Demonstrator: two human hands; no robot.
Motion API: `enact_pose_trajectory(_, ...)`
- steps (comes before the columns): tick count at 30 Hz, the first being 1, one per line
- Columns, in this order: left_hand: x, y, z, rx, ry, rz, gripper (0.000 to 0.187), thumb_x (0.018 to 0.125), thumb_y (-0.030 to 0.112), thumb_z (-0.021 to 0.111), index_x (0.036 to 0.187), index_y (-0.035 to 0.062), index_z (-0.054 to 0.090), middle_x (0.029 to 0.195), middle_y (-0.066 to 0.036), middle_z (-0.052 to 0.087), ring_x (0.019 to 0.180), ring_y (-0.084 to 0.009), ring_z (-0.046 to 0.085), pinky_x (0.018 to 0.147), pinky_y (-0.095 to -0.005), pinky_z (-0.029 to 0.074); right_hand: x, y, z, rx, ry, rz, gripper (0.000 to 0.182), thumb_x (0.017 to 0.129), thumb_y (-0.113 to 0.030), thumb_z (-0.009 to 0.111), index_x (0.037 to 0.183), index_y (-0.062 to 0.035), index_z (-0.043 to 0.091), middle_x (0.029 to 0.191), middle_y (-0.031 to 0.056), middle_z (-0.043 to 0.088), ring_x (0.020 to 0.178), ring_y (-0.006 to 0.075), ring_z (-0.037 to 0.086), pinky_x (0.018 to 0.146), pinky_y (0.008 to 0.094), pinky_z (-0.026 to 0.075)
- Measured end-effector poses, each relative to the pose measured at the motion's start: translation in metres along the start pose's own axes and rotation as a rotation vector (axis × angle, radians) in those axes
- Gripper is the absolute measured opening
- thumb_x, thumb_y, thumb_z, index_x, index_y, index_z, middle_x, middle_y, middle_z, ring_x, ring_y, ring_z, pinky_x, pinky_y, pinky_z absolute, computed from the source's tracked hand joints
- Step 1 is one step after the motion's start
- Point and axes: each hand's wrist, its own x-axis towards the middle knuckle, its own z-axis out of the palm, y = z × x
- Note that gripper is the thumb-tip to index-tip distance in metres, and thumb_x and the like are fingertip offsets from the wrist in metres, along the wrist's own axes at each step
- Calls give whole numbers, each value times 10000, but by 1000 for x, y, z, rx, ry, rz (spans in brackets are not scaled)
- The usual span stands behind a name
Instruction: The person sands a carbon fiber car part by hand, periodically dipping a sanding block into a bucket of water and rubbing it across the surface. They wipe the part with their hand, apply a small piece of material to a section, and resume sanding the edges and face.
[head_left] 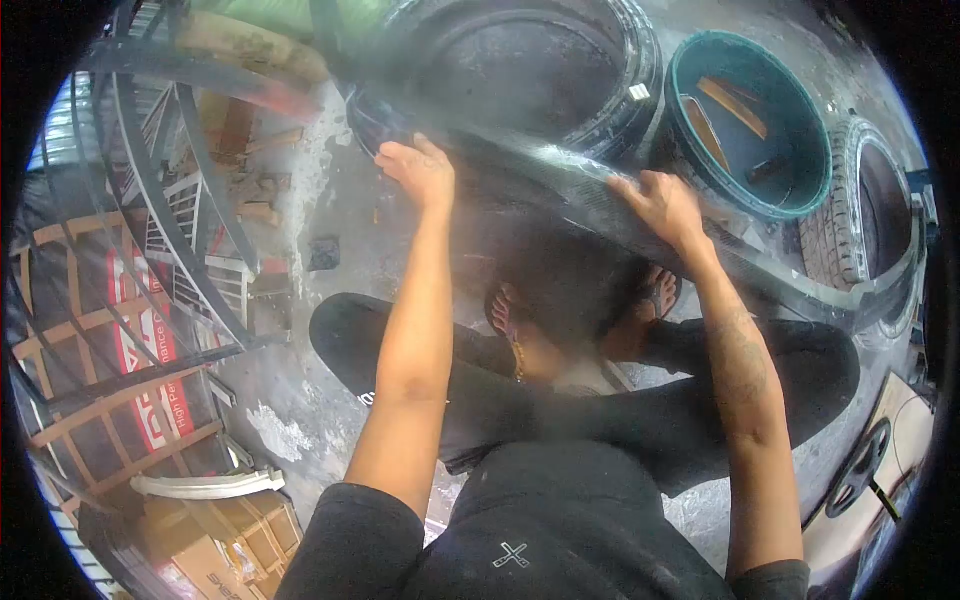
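Observation:
A long black panel (pixel 560 185) with a fine textured, partly shiny surface stretches across in front of me, from the upper left down to the right, where its end curves. My left hand (pixel 415 172) is closed at its left part, and some of the fingers are hidden. Farther right, my right hand (pixel 668 208) grips the panel's upper edge, thumb pointing left. Below the panel are my bent legs and sandalled feet (pixel 505 308). Haze blurs the panel's left end, so its full outline cannot be made out.
Beyond the panel lies a large tyre (pixel 640 60). A green tub (pixel 822 150) holds wood strips and dark liquid. Another tyre (pixel 830 235) stands at right. Metal frames (pixel 150 200) and a cardboard box (pixel 220 540) are at left; a board (pixel 900 410) with a black part lies at right.

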Motion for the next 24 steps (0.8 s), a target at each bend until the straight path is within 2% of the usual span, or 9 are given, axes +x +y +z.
enact_pose_trajectory(3,48,-6,-3,39,-10,-77,457,978,206,701,1142,-117,423,1209,-375,490,1145,-527,555,974,-591,460,14,-38,6,-9,83,-27,859,944,-792,562,988,32,801,911,307,755,949,463,752,870,535,577)
enact_pose_trajectory(6,86,-34,16,94,6,12,532,967,222,708,1216,-148,419,1248,-391,493,1152,-540,555,1012,-584,468,32,-62,12,27,36,-29,923,895,-832,593,997,63,796,919,310,763,954,450,765,872,521,584)
enact_pose_trajectory(9,38,-26,39,134,91,-25,506,976,192,669,1234,-158,410,1232,-398,486,1167,-556,531,1049,-613,421,38,-63,28,25,12,-21,971,858,-868,605,980,76,792,910,319,760,937,450,769,857,517,590)
enact_pose_trajectory(11,-15,7,25,44,138,104,453,980,157,632,1213,-158,405,1205,-409,476,1185,-565,502,1069,-635,369,46,-59,34,12,3,-15,989,840,-884,613,966,81,790,902,323,757,927,449,772,848,516,592)
enact_pose_trajectory(13,-11,5,23,-9,44,102,440,1001,175,609,1198,-158,398,1187,-401,456,1149,-542,494,1039,-619,371,44,-52,50,34,153,-80,991,826,-888,626,962,81,788,884,310,759,911,443,774,840,517,596)
enact_pose_trajectory(15,22,-16,28,12,34,-4,420,1016,185,597,1182,-149,402,1169,-369,460,1112,-520,498,1016,-610,386,44,-58,43,-5,44,-39,985,833,-880,623,957,84,787,849,286,759,869,452,768,812,496,607)
enact_pose_trajectory(18,18,12,24,-117,103,-162,402,1024,181,595,1163,-139,394,1154,-353,456,1078,-501,501,991,-607,397,41,-56,46,13,111,-49,976,844,-874,616,932,83,788,833,282,757,852,452,768,797,491,611)
enact_pose_trajectory(21,-68,49,16,-77,153,151,391,1028,172,594,1156,-128,379,1163,-361,437,1085,-497,487,1022,-620,357,46,-57,41,43,90,-53,985,844,-880,608,922,86,787,809,279,753,843,447,770,801,494,613)
enact_pose_trajectory(24,-46,23,26,9,76,88,378,1029,158,585,1157,-133,380,1169,-362,444,1101,-503,484,1049,-630,339,44,-54,48,30,142,-71,991,833,-893,606,873,81,781,780,282,744,803,426,775,749,490,620)
